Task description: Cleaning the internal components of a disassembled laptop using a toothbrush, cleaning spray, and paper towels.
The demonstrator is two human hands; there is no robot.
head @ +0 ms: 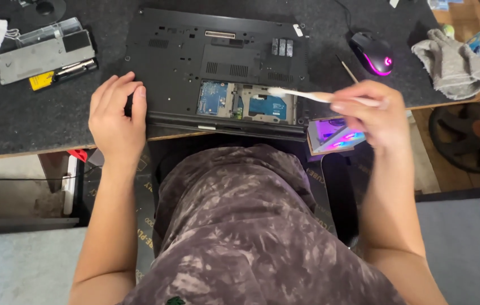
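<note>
Laptop: we see a black laptop [217,56] lying bottom-up on the dark desk mat [36,118], its near edge at the edge of the desk.
Open bay: a cover is already off, baring blue circuit boards [248,104] near the laptop's near edge; the rest of the underside looks closed up.
Left hand: our left hand [117,116] rests curled and empty against the laptop's left near corner, steadying it.
Right hand: our right hand [372,110] pinches a white toothbrush [307,95], bristle end over the right part of the open bay.
Progress: we judge opening done and brushing under way; closing up is left.
Set aside: a grey metal panel [45,53] lies far left; a lit mouse [372,53] and grey cloth [451,62] far right.
</note>
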